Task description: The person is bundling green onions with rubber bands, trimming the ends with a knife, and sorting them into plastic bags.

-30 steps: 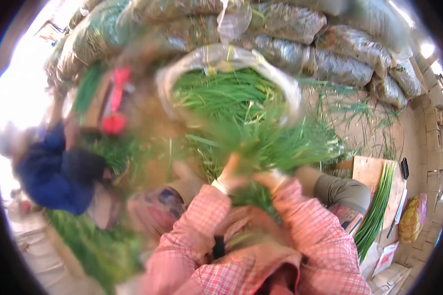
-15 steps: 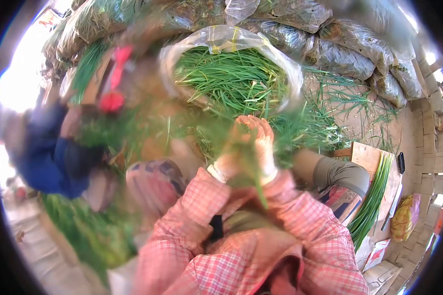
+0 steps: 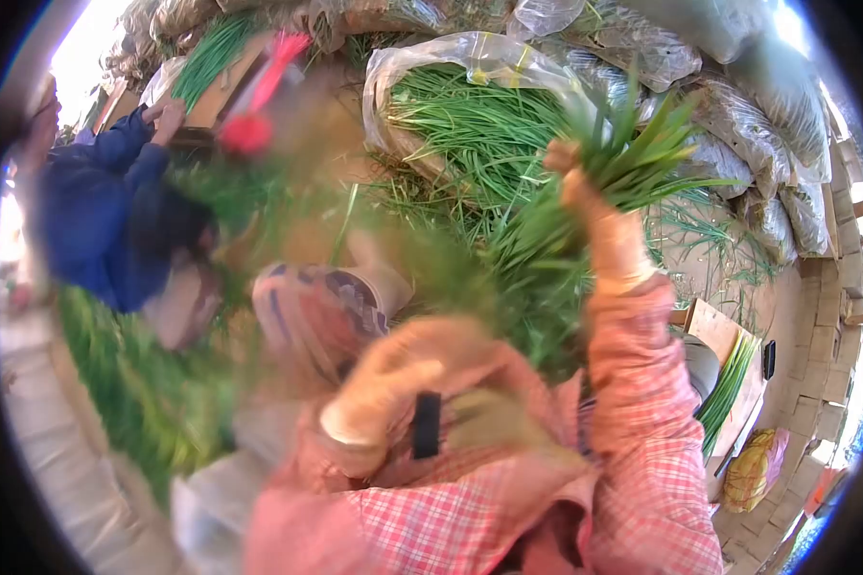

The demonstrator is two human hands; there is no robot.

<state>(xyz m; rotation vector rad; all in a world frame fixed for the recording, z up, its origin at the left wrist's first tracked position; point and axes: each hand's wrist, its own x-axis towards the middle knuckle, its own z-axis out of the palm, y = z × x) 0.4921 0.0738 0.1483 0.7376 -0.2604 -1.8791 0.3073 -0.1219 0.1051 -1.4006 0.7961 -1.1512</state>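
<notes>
My right hand (image 3: pixel 590 196) is raised in front, its fingers wrapped round a bunch of green stalks (image 3: pixel 642 149) whose leaves fan out to the right. Beside it lies a large clear plastic bag (image 3: pixel 388 81) full of green stalks (image 3: pixel 470 120). My left hand (image 3: pixel 412 369) is held low near my body, smeared by motion, and its fingers cannot be made out clearly. Blurred green leaves (image 3: pixel 441 278) show between my hands and over my knees.
A person in blue (image 3: pixel 96 206) sits at the left, hands on a board with stalks. Filled plastic sacks (image 3: pixel 729 115) are stacked behind. At the right are a wooden board (image 3: pixel 714 331) with long stalks and a yellow bag (image 3: pixel 753 470). A red object (image 3: pixel 246 134) is blurred.
My hands were together in the middle among stalks. Now they are apart: my right hand has risen forward and right with a bunch, and my left has come back toward my body.
</notes>
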